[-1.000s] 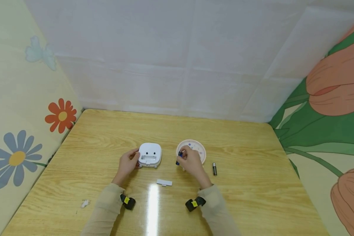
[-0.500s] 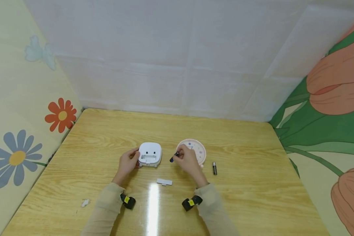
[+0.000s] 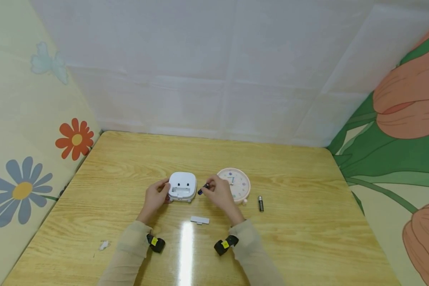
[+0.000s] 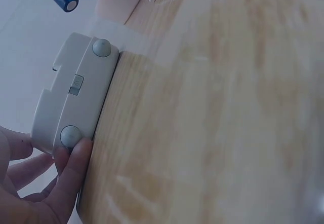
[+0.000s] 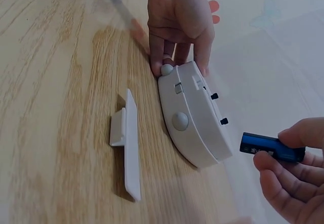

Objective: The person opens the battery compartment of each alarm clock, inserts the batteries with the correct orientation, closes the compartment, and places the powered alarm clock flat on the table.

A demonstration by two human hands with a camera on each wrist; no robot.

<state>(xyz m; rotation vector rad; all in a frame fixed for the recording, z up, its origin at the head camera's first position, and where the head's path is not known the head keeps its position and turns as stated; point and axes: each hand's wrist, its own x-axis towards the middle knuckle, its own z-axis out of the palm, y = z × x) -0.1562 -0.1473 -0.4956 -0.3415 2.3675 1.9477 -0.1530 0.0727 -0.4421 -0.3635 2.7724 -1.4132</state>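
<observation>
A white square clock body [image 3: 183,178] with rounded corners lies on the table, its back upward and its battery slot uncovered. My left hand [image 3: 156,198] grips its left edge, thumb and fingers on that side; the left wrist view shows two round feet and a small switch on the clock's side [image 4: 81,89]. Between right thumb and fingers I pinch a blue battery [image 5: 266,145]. That right hand [image 3: 219,193] is just right of the clock, with the battery apart from it. In the right wrist view, the white battery cover [image 5: 131,148] lies near the clock.
A round pink clock [image 3: 242,186] lies face up beyond my right hand. Farther right, a dark battery [image 3: 260,203] rests on the wooden table [image 3: 307,222]. A small whitish mark [image 3: 104,245] is at the left. A pale wall [image 3: 214,79] stands behind.
My right hand has moved left with the blue battery, from over the pink clock to close beside the white one. The battery has tilted. My left hand keeps its hold in place.
</observation>
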